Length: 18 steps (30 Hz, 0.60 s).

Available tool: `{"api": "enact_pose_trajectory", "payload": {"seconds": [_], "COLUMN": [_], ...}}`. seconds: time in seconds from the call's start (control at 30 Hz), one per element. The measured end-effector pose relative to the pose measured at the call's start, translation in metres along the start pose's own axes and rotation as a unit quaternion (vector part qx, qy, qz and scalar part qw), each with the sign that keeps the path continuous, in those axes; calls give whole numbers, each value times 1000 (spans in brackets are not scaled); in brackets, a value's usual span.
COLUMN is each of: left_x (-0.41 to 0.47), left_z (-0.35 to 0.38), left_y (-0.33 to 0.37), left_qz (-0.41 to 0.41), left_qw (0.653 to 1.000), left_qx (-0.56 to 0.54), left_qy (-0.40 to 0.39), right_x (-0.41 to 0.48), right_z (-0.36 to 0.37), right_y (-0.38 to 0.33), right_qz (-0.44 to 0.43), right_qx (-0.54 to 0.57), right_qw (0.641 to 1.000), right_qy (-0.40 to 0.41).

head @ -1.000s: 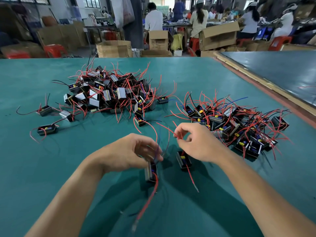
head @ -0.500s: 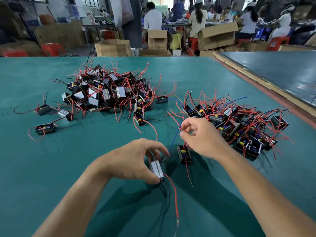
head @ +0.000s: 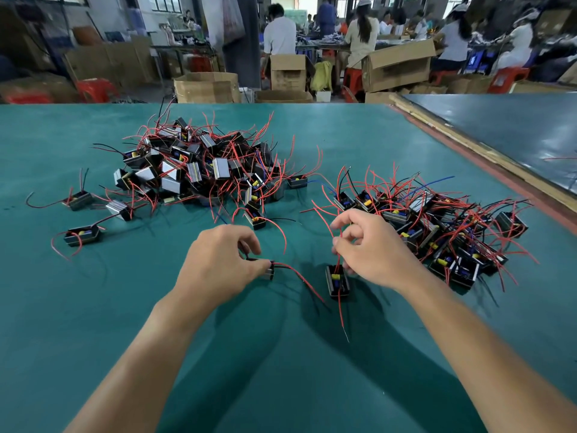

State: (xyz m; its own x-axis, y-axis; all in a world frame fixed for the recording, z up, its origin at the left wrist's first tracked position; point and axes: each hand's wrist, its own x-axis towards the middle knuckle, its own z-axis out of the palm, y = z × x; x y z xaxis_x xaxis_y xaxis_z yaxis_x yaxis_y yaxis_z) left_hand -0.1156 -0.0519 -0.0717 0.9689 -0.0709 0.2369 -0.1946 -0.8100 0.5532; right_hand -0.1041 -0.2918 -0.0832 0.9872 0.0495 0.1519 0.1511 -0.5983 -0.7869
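Note:
My left hand (head: 220,264) grips a small silver-sided module (head: 269,272) just above the green table, its red and black wires (head: 299,276) trailing to the right. My right hand (head: 370,248) pinches the red wire (head: 338,242) of a second black module (head: 337,281), which stands on the table below my fingers. That module shows a yellow part and a blue part inside, and another red lead (head: 342,310) runs from it toward me.
A large pile of wired modules (head: 199,167) lies at the back left, another pile (head: 443,226) at the right. Three loose modules (head: 82,235) sit at the far left. The green table (head: 93,307) meets a raised wooden edge (head: 487,154) on the right. People work beyond.
My left hand has turned its module from upright to flat and moved it away from me, wires now pointing right. My right hand has risen slightly along the red wire.

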Motion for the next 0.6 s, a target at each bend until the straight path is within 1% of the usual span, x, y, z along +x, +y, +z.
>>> {"api": "enact_pose_trajectory", "payload": {"seconds": [0.07, 0.2, 0.27, 0.33, 0.43, 0.47, 0.53, 0.57, 0.6], "left_x": [0, -1, -1, -1, -1, -2, -4, -5, -7], "left_z": [-4, -11, -14, -18, -23, -25, -28, -28, -27], "left_y": [1, 7, 9, 11, 12, 12, 12, 14, 16], "left_qz": [-27, -65, -69, -64, -47, -35, 6, 34, 63], "left_qw": [999, 991, 984, 973, 945, 936, 921, 918, 920], "left_qx": [-24, -63, -83, -91, -128, -130, -89, -81, -102], "left_qy": [26, 102, 143, 202, 296, 325, 378, 388, 373], "right_x": [-1, -1, -1, 0, 0, -1, -4, -6, -9], "right_z": [-2, -3, -3, -3, -8, -11, -18, -22, -25], "right_y": [-1, -1, -2, -1, -2, -4, -8, -11, -14], "right_qz": [-4, -9, -10, -12, -29, -40, -64, -68, -62], "right_qx": [0, -9, -10, -4, 10, 10, -4, -24, -51], "right_qw": [1000, 1000, 1000, 999, 998, 998, 998, 995, 989], "right_qy": [3, 8, 20, 44, 50, 37, -17, -64, -123]}}
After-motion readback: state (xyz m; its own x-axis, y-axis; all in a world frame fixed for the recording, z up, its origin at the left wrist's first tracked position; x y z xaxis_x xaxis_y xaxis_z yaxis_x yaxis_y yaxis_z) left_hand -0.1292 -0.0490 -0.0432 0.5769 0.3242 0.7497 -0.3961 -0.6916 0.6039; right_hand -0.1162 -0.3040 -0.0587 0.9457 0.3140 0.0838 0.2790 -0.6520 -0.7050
